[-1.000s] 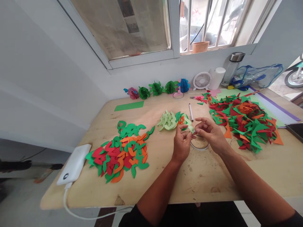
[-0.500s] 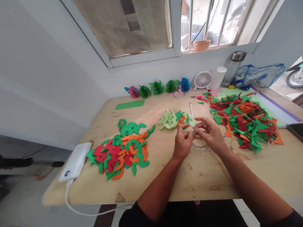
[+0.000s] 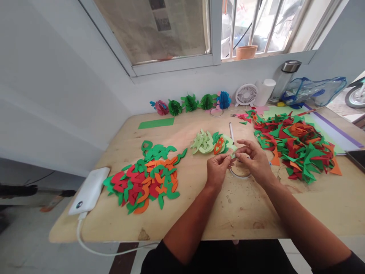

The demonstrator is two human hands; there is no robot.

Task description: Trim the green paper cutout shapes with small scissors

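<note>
Between my two hands is a small light green paper piece (image 3: 233, 155). My left hand (image 3: 218, 167) pinches its left side with thumb and forefinger. On the other side my right hand (image 3: 253, 158) pinches it between thumb and fingers, the forefinger raised. Just beyond them lie a pile of pale green paper cutouts (image 3: 203, 142) and an orange cutout (image 3: 219, 145) among darker green ones. Under the hands, partly covered, a roll of tape or ring (image 3: 241, 176) rests on the table. A white pen (image 3: 231, 132) lies behind my right hand.
Green, red and orange cutouts (image 3: 145, 179) are heaped at left, paper scraps (image 3: 299, 144) at right. Along the wall stand honeycomb paper turtles (image 3: 189, 103), a small fan (image 3: 246, 95) and a glass bottle (image 3: 281, 85). A power bank (image 3: 89, 190) lies near the left edge.
Both hands stay close together over the ring, and the pale green piece has tilted lower between the fingers. The orange cutout shows more fully. The view has shifted slightly.
</note>
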